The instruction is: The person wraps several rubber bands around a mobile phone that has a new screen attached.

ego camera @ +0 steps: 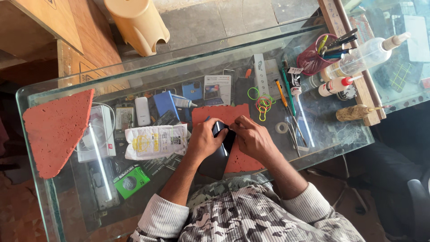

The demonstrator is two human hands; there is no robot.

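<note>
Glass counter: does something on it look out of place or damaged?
The orange foam sheet at the left end looks roughly cut and irregular. Coloured rubber bands lie loose. Otherwise nothing looks spilled.

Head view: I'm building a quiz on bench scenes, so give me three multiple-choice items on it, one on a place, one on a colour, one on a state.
1. Where does the phone lie?
A. on the red mat under the hands
B. in the pen cup
C. on the stool

2. What colour is the pen cup?
A. white
B. dark pink
C. green

3. What are the hands doing?
A. both rest flat on bare glass
B. only one touches the phone
C. both grip the phone's upper end

Answers:
1 A, the dark phone lies across the red mat on the glass table.
2 B, its mesh wall is dark pink, with pens standing in it.
3 C, the left hand and right hand meet at the phone's upper end, fingers closed on it.
</note>
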